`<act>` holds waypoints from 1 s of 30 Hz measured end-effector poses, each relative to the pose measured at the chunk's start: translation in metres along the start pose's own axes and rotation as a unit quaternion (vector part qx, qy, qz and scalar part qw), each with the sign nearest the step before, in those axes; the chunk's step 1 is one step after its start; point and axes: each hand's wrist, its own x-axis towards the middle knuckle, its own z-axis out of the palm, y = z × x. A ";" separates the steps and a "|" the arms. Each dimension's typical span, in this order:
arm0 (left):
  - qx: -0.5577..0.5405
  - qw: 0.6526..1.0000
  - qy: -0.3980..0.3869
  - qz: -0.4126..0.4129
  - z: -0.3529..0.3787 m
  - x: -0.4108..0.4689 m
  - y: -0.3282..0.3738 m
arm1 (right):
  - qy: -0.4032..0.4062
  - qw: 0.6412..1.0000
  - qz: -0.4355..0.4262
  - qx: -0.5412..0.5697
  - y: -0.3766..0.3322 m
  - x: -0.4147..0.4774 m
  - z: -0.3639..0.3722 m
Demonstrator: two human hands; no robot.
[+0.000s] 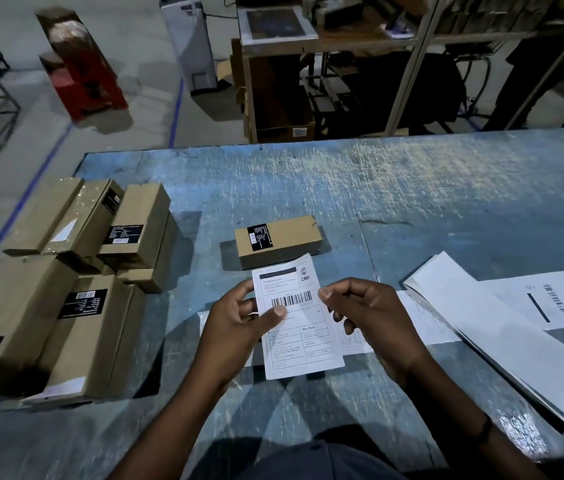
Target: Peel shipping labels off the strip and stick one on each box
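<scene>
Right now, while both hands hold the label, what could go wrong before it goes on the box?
1. The label hangs loose between the left hand and the right hand; it might curl and stick to itself or the fingers.
2. The lone box already carries a black sticker; the label could cover it or land crooked.

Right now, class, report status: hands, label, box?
Left hand pinches label, right hand pinches its right edge. Lone box just beyond, no white label showing. Nothing between.
</scene>
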 end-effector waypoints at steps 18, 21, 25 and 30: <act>-0.099 0.991 0.085 -0.012 -0.008 0.004 0.003 | 0.068 0.995 0.024 0.068 0.018 0.023 -0.021; -0.022 0.988 0.146 0.043 -0.019 0.023 -0.001 | 0.084 0.992 0.037 0.084 0.013 0.041 -0.033; 0.143 0.961 0.201 0.123 -0.025 0.075 -0.010 | 0.092 0.993 0.057 0.051 0.007 0.086 -0.036; 0.231 0.954 0.179 0.070 -0.021 0.147 -0.025 | 0.085 0.994 0.063 0.024 0.005 0.144 -0.020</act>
